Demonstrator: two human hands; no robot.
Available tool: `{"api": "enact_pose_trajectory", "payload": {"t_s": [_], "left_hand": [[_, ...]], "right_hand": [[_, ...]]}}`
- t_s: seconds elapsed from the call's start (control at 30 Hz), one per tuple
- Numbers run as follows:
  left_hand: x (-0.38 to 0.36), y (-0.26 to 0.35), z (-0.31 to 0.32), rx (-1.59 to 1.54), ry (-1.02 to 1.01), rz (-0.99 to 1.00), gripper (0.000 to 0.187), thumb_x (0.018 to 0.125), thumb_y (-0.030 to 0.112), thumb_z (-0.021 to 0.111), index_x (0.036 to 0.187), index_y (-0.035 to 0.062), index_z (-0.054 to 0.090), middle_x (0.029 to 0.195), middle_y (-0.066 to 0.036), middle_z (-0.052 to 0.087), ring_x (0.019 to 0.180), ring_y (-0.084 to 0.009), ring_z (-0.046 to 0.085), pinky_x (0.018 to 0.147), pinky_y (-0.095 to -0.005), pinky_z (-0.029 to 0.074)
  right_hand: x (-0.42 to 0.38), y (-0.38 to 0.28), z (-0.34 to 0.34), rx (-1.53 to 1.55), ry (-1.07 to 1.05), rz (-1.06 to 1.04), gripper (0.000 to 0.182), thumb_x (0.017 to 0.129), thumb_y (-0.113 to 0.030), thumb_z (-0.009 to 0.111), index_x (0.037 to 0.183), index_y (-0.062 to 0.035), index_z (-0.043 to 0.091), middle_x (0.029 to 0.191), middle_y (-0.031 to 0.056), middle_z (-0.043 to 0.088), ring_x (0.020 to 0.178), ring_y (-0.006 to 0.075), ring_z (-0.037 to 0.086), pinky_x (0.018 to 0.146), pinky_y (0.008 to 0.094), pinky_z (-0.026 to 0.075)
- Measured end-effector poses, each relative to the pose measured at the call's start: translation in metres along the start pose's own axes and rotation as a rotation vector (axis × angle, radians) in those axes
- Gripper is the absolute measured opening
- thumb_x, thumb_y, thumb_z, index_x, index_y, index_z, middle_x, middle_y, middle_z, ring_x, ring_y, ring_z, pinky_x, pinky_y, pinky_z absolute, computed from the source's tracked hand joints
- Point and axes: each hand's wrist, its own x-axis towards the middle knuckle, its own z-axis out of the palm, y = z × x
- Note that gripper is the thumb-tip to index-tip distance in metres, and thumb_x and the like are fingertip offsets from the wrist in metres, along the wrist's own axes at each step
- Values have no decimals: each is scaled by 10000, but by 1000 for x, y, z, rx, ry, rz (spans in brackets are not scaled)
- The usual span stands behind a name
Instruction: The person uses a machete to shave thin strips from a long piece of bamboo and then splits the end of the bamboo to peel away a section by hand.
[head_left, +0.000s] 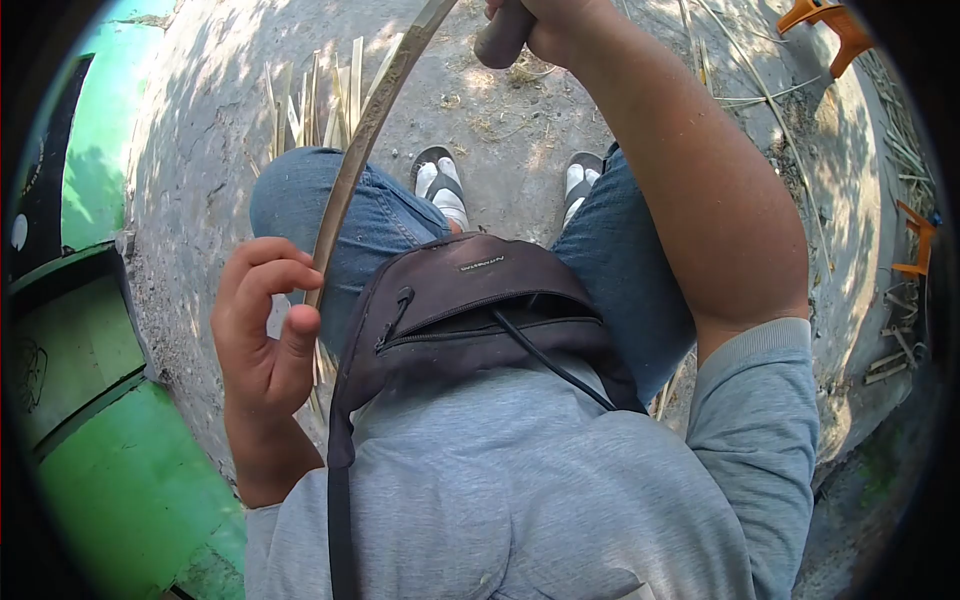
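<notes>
While the person sits above a rough concrete floor (200, 130) patched with sun and shade, knees in blue jeans (620, 260) spread and sandalled feet (440, 190) planted below, the thing that governs everything is a long bamboo strip (365, 135). Its long axis runs on a slant, from beside the left knee up and to the right, passing out of the top edge of the view, with a slight bow along its length. The strip lies between the two hands, ahead of the body and across the left thigh. The left hand (265, 320) is the nearer one to its lower end: its fingers are curled about the strip with the thumb raised toward them, a loose half-closed hold rather than a tight fist, and I judge it to be steadying the strip. The right hand (540, 25), far up at the top of the view at the end of a bare forearm, is closed firmly around a dark rounded tool handle (500, 40), which sits just beside the strip's upper stretch; whether any blade meets the strip cannot be told. A dark zipped bag (470, 300) hangs across the grey sweatshirt (520, 480). More split bamboo slivers (320, 95) lie on the floor beyond the left knee.
</notes>
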Motion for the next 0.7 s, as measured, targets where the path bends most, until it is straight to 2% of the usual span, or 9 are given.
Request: {"api": "enact_pose_trajectory", "payload": {"t_s": [0.1, 0.2, 0.4, 0.5, 0.7], "left_hand": [[26, 29, 8, -126, -425, 18, 335, 891, 349, 797, 955, 31, 714, 1068, -123, 612, 908, -272, 637, 775, -362, 517], [45, 46, 9, -93, -639, 108, 290, 821, 271, 842, 956, 39, 735, 1084, -145, 592, 939, -276, 634, 805, -386, 519], [52, 57, 9, 239, -683, 266, 247, 671, 128, 811, 891, 50, 730, 1055, -85, 618, 945, -285, 649, 794, -397, 533], [50, 58, 11, 274, -584, 348, 231, 611, 79, 766, 835, 50, 720, 982, -77, 619, 923, -283, 649, 781, -381, 532], [54, 66, 2, 256, -369, 403, 223, 595, 81, 737, 812, 35, 710, 912, -84, 586, 848, -299, 635, 705, -405, 525]], "right_hand": [[-2, 0, 3, -27, 2, 3, 105, 916, -131, 658, 857, -75, 591, 707, 27, 531, 582, 159, 522, 548, 323, 447], [-10, -6, 6, -56, -2, -16, 99, 914, -130, 658, 868, -66, 598, 710, 29, 534, 588, 163, 525, 561, 334, 449], [-12, -8, 6, -80, -27, -38, 92, 910, -125, 654, 885, -52, 604, 726, 38, 542, 597, 168, 526, 573, 343, 448], [-10, -6, 7, -83, -51, -64, 89, 907, -121, 650, 891, -46, 606, 735, 43, 540, 606, 169, 525, 582, 343, 450], [-16, -11, 5, -111, -92, -78, 104, 903, -133, 643, 916, -36, 607, 753, 49, 541, 631, 173, 529, 601, 345, 454]]}}
